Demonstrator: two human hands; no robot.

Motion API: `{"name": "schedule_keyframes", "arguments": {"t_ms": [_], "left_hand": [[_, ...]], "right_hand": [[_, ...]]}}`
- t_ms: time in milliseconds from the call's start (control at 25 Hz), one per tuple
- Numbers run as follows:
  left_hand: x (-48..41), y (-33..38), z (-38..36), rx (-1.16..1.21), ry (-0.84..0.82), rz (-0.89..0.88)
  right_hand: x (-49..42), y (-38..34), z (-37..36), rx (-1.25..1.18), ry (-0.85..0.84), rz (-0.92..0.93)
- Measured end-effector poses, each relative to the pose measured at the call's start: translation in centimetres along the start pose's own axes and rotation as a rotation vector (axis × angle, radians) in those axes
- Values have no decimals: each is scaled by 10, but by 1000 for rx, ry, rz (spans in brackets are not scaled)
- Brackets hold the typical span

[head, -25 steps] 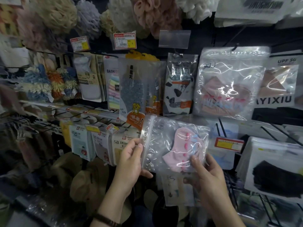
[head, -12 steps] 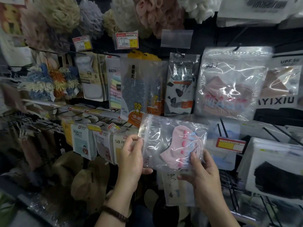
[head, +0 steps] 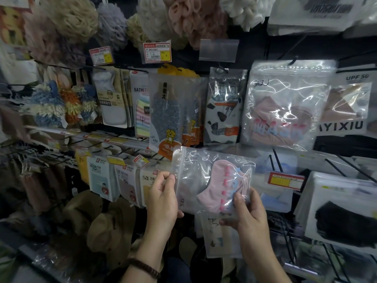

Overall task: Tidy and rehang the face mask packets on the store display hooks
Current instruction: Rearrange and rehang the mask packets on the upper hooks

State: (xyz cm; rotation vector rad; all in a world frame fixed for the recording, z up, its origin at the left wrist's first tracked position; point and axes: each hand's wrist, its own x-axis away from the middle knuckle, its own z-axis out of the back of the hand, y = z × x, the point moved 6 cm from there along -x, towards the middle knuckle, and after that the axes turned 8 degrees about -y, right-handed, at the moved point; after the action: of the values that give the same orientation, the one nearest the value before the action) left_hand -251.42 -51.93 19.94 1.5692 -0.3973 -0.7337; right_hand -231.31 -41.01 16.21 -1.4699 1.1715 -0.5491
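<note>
Packet [head: 204, 174] nudged slightly left since earlier; left hand [head: 163, 199] pinches zip edge, right hand [head: 250, 213] grips lower corner. Step: orienting. Next: turn zip edge upward, thread onto hook [head: 276, 162].

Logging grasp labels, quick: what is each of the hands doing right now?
Left hand: pinches the zip edge of the clear plastic packet holding a pink face mask.
Right hand: grips the same packet's lower right corner.
</note>
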Motion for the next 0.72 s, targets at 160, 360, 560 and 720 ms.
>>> {"name": "schedule_keyframes", "arguments": {"t_ms": [160,360,560,720], "left_hand": [[-4,16,3,-110,-11,-120],[-27,75,11,-379,25,-382],[-30,149,-20,-636,-86,-602],[-21,194,-68,-819,-227,-727]], "right_hand": [[4,-5,-4,97,-13,36],[19,-72,2,434,201,282],[-13,-181,-8,848,175,558],[-66,-216,-23,773,-43,403]]}}
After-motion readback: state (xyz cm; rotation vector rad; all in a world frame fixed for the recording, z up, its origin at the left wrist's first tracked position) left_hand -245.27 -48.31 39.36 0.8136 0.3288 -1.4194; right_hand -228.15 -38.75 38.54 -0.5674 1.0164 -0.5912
